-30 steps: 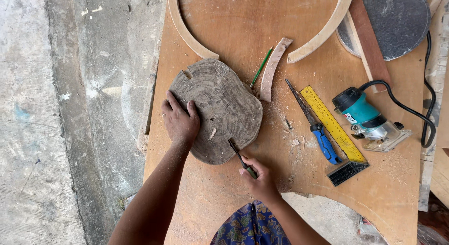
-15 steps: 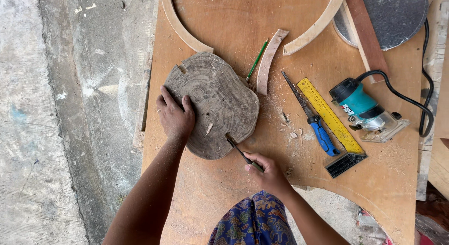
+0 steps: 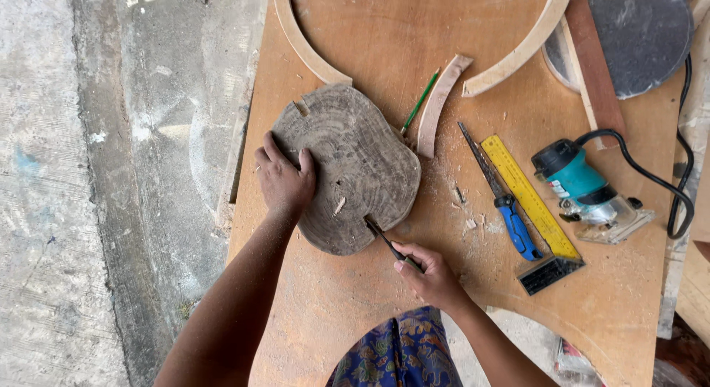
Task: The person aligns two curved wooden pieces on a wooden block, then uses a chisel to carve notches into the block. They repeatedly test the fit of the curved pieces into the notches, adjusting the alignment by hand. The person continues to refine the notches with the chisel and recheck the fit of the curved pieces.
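A plywood table [image 3: 370,298] fills most of the view, standing over a grey concrete floor [image 3: 89,209]. A large curved wooden hoop [image 3: 303,43] lies across its far end, and a dark round disc [image 3: 643,32] sits at the far right corner on a reddish plank [image 3: 592,69].

Left of the table's middle lies a slab [image 3: 351,165], a rough dark cross-section of a trunk with visible rings and a small pale chip on its near part. The left hand [image 3: 285,181] presses flat on the slab's left edge, fingers spread, its grip released and holding nothing. The right hand [image 3: 433,276] is near the table's front edge, its grip clenched around a thin dark tool [image 3: 384,239] whose tip touches the slab's near right rim.

To the right, a teal router [image 3: 584,187] with a black cord [image 3: 665,187] rests on its clear base. Between it and the slab lie a yellow square [image 3: 529,198] and, just beside it, a blue-handled saw [image 3: 503,198]. A short curved wood strip [image 3: 436,106] lies by the slab's far right edge, with a green pencil [image 3: 419,102] just left of it. Pale shavings [image 3: 466,217] are scattered around the saw.

No containers show anywhere on the table.
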